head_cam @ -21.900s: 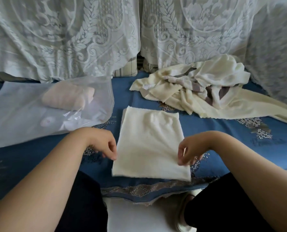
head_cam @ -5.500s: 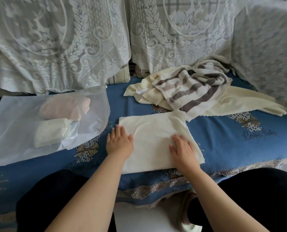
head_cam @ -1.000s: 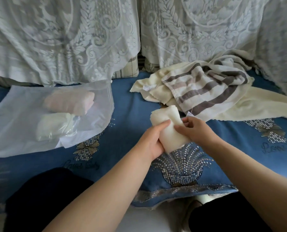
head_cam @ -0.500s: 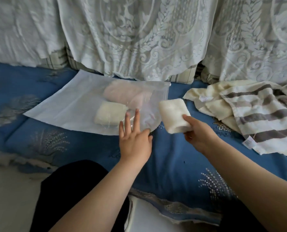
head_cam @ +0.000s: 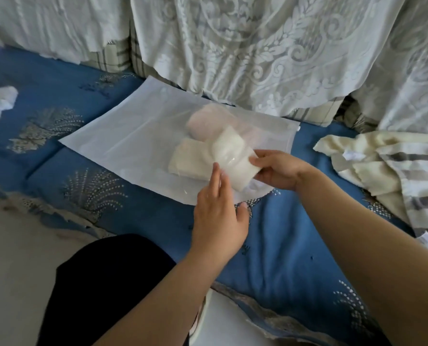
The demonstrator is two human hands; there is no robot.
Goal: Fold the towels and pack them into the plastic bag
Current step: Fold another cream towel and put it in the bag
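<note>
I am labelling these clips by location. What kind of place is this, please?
Probably a home living room: a sofa with a blue patterned cover, white lace covers over its back cushions, and loose towels beside the plastic bag.

The plastic bag (head_cam: 123, 146) is looking thin and translucent, a smooth film with a small glossy glare where it is lying over the folded cream towel (head_cam: 229, 158) — this towel is showing a soft, matt, slightly fuzzy cloth. The pink towel (head_cam: 203, 121) inside is appearing matt too. The striped towel (head_cam: 412, 176) is looking like rough terry cloth. The blue cover (head_cam: 282, 245) is showing a matt woven fabric with pale patterns, and the lace curtain (head_cam: 270, 51) is hanging as a thin, openwork cloth.
</note>
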